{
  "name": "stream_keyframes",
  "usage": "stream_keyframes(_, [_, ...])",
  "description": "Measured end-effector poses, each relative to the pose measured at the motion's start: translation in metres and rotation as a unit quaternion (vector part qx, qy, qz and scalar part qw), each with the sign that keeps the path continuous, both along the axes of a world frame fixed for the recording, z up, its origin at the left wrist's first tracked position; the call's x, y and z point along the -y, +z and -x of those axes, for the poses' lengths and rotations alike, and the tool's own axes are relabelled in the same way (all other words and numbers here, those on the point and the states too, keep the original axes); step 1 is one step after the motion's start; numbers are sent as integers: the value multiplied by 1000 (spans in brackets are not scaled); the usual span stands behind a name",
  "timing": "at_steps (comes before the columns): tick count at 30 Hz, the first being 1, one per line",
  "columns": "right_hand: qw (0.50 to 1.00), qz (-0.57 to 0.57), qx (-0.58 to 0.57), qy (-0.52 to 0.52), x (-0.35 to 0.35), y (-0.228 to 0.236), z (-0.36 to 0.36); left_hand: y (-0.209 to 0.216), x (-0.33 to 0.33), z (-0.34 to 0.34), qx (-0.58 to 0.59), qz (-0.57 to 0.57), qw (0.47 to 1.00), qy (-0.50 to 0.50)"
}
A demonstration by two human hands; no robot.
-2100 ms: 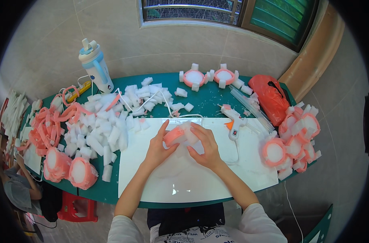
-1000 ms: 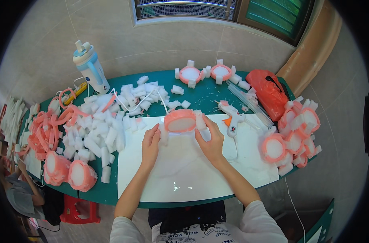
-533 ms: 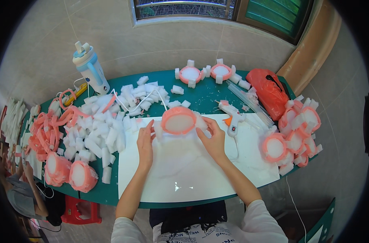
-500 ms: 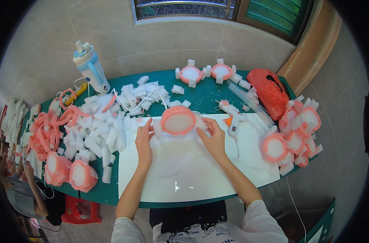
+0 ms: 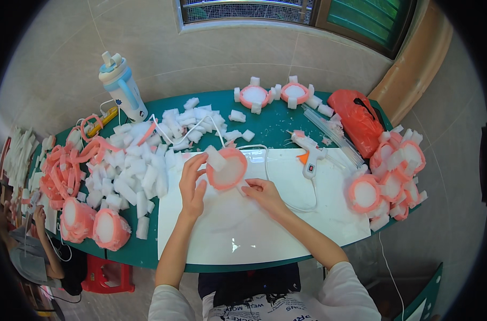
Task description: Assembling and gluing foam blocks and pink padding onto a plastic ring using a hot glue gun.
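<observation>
My left hand holds the left edge of a pink foam ring with a white centre, tilted up off a white board. A white foam block sits on the ring's upper left rim by my fingertips. My right hand touches the ring's lower right edge, where another small white block sticks out.
A pile of white foam blocks lies left of the board. Pink rings and strips crowd the left end. A white glue gun rests at the board's top right. Finished pink pieces, a red bag and a bottle stand around.
The pink ring was flat on the board's far edge between my hands; now it is nearer to me and tilted, with both hands closed in on it.
</observation>
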State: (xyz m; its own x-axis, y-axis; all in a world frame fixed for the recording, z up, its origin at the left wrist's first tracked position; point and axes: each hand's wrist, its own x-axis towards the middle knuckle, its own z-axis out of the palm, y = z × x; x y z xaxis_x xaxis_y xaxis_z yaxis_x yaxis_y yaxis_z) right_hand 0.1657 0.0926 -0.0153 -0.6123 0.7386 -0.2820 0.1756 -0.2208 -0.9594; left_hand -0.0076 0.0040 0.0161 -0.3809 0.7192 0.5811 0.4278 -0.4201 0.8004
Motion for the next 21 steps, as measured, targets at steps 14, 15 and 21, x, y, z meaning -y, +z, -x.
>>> stream_keyframes(14, [854, -503, 99, -91, -19, 27, -13, 0, 1, -2, -173, 7, 979, -103])
stream_keyframes(15, [896, -430, 100, -55, -21, 30, -15, 0, 1, -5, -173, 3, 980, -101])
stream_keyframes(21, [944, -323, 48, -40, -20, 20, -12, 4, 0, -6, -210, -23, 974, -84])
